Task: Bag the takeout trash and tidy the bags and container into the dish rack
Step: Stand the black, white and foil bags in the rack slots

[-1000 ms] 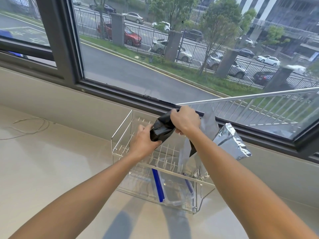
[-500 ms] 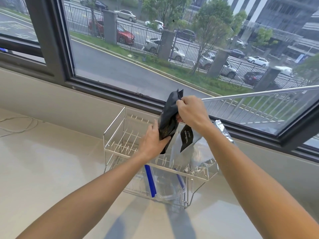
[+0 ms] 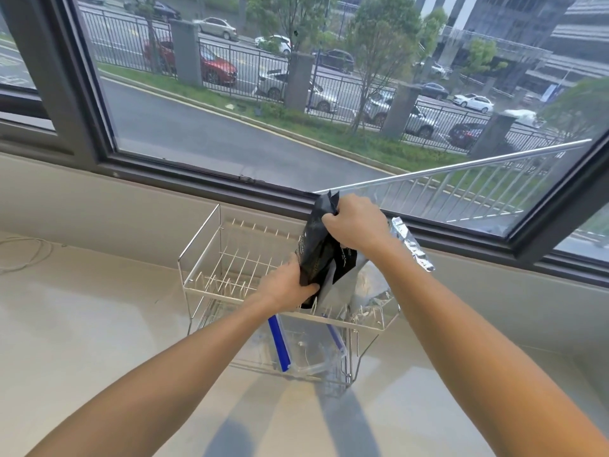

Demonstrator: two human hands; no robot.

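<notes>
Fingers of both hands are closed on a black bag (image 3: 321,245): right hand (image 3: 356,225) at its top, left hand (image 3: 285,283) at its bottom. It stands upright in the dish rack (image 3: 211,252) beside a silver bag (image 3: 372,285).

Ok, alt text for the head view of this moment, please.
Both hands hold a black bag upright over the top tier of a wire dish rack: the right hand pinches its top, the left hand grips its lower end. A silver bag stands beside it in the rack, and a clear container with blue clips sits on the lower tier.
</notes>
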